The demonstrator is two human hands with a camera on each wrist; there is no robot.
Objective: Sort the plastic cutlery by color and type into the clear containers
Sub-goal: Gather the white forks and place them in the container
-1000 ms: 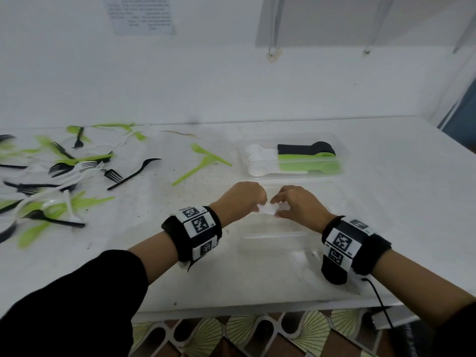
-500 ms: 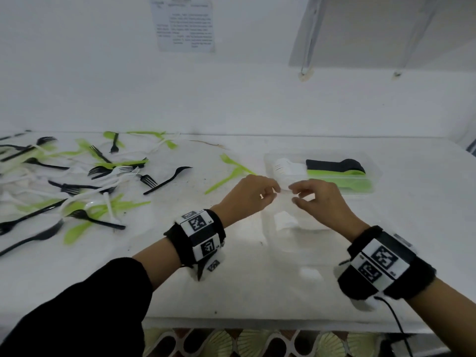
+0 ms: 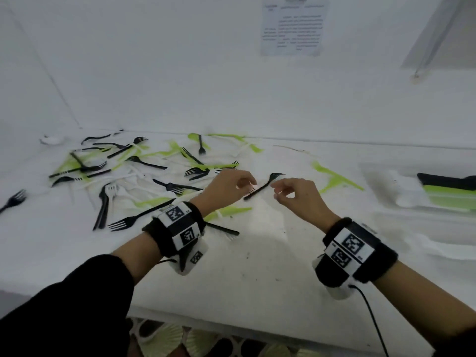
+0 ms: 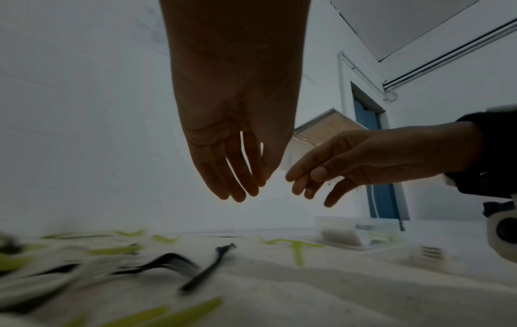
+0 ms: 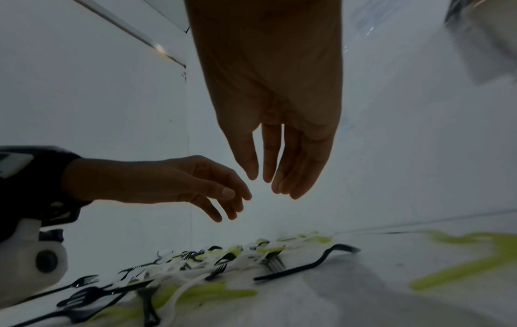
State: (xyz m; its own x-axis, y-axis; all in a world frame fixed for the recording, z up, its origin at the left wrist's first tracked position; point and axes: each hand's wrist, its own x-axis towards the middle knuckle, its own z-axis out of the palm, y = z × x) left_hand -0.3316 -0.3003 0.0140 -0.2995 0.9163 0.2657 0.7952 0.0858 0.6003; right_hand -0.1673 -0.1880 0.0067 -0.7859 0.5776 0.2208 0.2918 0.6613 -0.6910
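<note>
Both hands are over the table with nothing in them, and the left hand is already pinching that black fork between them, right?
Not quite. The left hand is not pinching the black fork; the left wrist view shows its fingers relaxed above the fork, which lies on the table. The right hand is empty too.

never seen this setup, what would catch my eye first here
The messy scatter of black, green and white plastic cutlery across the table's left. Then both empty hands, left hand and right hand, above a lone black fork. At far right, a clear container holds sorted stacks.
</note>
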